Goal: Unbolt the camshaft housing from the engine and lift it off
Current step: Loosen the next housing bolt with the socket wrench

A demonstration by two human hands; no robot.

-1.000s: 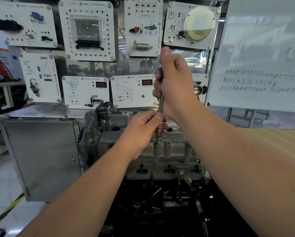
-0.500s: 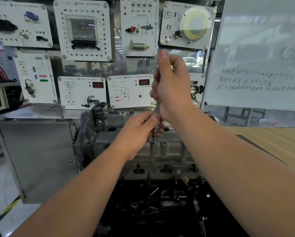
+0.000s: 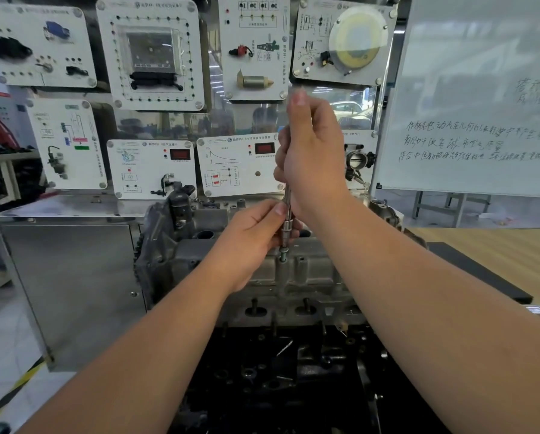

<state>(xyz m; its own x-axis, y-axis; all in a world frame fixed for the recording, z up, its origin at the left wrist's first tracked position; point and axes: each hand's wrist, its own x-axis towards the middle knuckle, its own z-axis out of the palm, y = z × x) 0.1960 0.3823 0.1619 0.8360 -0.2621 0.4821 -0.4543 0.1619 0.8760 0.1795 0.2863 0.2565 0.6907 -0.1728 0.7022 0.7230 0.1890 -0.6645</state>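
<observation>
Both hands grip upright driver (image 3: 286, 211): right hand (image 3: 312, 161) high, left hand (image 3: 256, 236) low, over camshaft housing (image 3: 306, 274).

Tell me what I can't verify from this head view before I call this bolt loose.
- Tool handle: head view, buried in the right hand; only the shaft shows.
- Socket's seat on the bolt: too small to judge; left hand crowds it.
- Bolts at the camshaft housing right end: covered by the right forearm.
- Housing's far side: behind both hands.
- Right thumb tip: motion-blurred.
</observation>
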